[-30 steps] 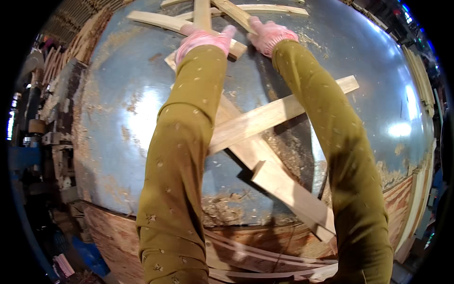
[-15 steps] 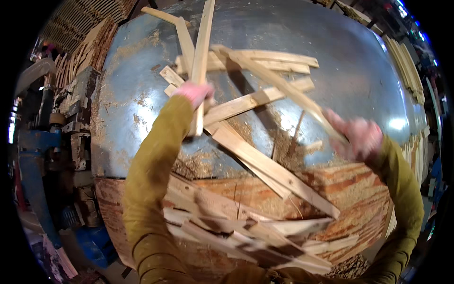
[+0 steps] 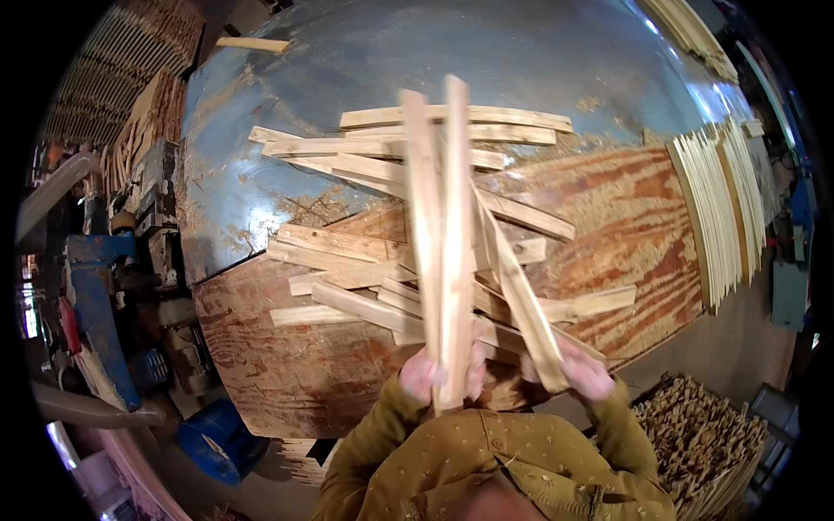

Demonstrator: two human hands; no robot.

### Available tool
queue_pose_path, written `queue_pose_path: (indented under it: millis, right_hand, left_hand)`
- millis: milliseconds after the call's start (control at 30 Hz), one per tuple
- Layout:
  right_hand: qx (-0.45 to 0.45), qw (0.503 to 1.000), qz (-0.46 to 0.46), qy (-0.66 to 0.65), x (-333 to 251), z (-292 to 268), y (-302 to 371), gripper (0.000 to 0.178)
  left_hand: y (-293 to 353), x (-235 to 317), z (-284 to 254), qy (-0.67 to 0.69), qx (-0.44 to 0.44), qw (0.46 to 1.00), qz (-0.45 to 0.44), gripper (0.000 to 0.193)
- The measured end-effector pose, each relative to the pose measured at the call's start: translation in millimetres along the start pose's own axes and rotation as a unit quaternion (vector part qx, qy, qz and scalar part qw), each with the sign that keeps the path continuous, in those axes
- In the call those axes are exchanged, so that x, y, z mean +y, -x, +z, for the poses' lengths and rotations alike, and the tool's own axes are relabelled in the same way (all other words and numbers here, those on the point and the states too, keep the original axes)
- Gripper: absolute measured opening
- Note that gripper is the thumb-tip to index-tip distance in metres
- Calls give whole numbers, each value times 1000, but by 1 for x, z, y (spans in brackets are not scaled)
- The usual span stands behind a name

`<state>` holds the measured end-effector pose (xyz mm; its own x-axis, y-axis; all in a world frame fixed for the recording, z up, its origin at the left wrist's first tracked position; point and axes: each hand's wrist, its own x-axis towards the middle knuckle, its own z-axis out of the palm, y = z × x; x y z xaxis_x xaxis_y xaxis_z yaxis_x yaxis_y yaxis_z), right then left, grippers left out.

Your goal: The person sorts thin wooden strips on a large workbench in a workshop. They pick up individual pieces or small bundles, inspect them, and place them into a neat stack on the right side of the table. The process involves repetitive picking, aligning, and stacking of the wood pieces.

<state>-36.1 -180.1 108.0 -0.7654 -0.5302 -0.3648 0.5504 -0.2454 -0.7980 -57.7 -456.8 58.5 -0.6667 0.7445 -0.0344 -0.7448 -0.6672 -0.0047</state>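
Close to my body, my left hand is closed around the lower ends of two long pale wooden strips, which lie side by side and point away from me. To their right, my right hand grips the near end of another wooden strip, slanting up and leftward until its far end comes near the left-hand pair. Beneath these, several loose wooden strips lie crisscrossed on a plywood board. More loose strips rest farther off on the metal tabletop.
A single strip lies at the tabletop's far left. Neat strips are stacked along the right edge. A bundle of thin sticks stands low at right. Blue machinery borders the left side, and sawdust is scattered on the metal.
Both hands have drawn back toward my body with their strips. The right hand's strip has swung steeper, and the left hand's strips now run nearly parallel. The view has shifted too.
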Motion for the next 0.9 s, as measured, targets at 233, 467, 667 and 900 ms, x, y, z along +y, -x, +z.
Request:
queue_pose_path:
  millis: [233, 467, 667, 900]
  right_hand:
    - [96, 933, 70, -338, 45, -74, -25, 42]
    - [118, 984, -73, 114, 34, -161, 7, 75]
    - [69, 997, 43, 16, -16, -233, 51, 94]
    - [328, 893, -27, 308, -36, -300, 93, 83]
  left_hand:
    - [-67, -60, 7, -71, 190, 978, 39, 85]
    - [-181, -169, -13, -536, 465, 704, -20, 44]
    - [-260, -136, -12, -698, 357, 597, -172, 39]
    - [-283, 64, -34, -861, 492, 125, 36, 58]
